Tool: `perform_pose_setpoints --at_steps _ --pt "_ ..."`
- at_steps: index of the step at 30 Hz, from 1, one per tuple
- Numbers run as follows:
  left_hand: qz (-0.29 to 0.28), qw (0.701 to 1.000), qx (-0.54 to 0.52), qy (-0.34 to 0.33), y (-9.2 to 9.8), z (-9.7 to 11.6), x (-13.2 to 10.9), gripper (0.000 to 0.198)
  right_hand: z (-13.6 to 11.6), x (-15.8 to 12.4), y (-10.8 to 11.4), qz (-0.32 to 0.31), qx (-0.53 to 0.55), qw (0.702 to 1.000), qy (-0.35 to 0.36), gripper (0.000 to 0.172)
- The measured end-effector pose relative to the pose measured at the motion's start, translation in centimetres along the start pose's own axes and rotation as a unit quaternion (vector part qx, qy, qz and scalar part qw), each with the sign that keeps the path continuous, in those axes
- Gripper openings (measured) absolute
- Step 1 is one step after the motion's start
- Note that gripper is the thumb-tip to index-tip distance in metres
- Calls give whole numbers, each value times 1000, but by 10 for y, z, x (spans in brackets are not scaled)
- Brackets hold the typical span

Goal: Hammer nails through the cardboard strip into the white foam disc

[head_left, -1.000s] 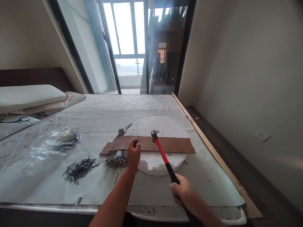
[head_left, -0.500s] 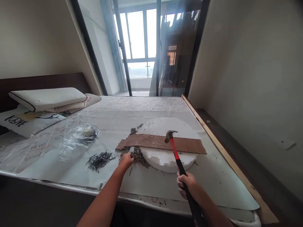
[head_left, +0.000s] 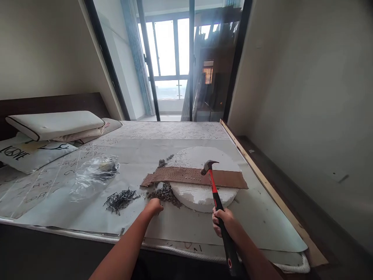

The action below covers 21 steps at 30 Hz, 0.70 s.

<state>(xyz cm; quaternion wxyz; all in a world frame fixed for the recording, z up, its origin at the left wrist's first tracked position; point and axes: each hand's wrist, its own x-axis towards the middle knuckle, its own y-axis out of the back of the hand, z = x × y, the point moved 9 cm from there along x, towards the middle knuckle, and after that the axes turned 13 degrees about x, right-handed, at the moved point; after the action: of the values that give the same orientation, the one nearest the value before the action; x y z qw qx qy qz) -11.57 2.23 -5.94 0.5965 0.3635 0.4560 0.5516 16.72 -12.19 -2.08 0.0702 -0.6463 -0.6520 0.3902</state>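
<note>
My right hand (head_left: 224, 222) grips a claw hammer (head_left: 214, 184) by its black and red handle, its steel head above a brown perforated strip (head_left: 175, 175). The strip lies across a round white slab (head_left: 192, 196), with many small holes in its left part and a few pale nail heads near its middle. My left hand (head_left: 154, 207) is low over the sheet, just in front of the grey rubble (head_left: 167, 193). Its fingers are pinched together at a nail, mostly hidden by them. Left of that hand lies a heap of loose nails (head_left: 121, 200).
A clear plastic bag (head_left: 94, 171) sits on the sheet-covered bed (head_left: 131, 155). Pillows (head_left: 58, 124) are at the far left by the headboard. A wooden rail (head_left: 262, 181) runs along the right side, near the wall. Glass doors stand beyond the bed.
My left hand has come down toward me from the rubble's edge to where a nail lay on the sheet. The hammer stays over the strip; the view has shifted slightly.
</note>
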Motion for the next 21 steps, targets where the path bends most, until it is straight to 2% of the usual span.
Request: perform_pose_setpoints --at_steps 2,3,7,11,15,18,21 --pt "-75 997 -34 -3 -4 24 -6 19 -6 -4 -2 -3 -3 1000 10 28" --pt "-90 993 -78 -9 -2 39 -10 15 -8 -7 -4 -5 -7 1000 15 28" --pt "-36 960 -268 -74 23 113 -18 16 -19 -16 -3 -2 -18 999 31 25" --pt "41 946 -287 -144 37 172 -14 25 -23 -23 0 1 -21 999 28 24" --pt "142 941 -254 -173 39 208 3 24 -32 -33 3 2 -31 999 41 20" --pt "150 944 -234 -176 24 224 16 24 -41 -41 8 10 -45 998 47 17" --pt "158 949 -206 -177 12 229 25 22 -48 -44 15 18 -54 997 49 17"
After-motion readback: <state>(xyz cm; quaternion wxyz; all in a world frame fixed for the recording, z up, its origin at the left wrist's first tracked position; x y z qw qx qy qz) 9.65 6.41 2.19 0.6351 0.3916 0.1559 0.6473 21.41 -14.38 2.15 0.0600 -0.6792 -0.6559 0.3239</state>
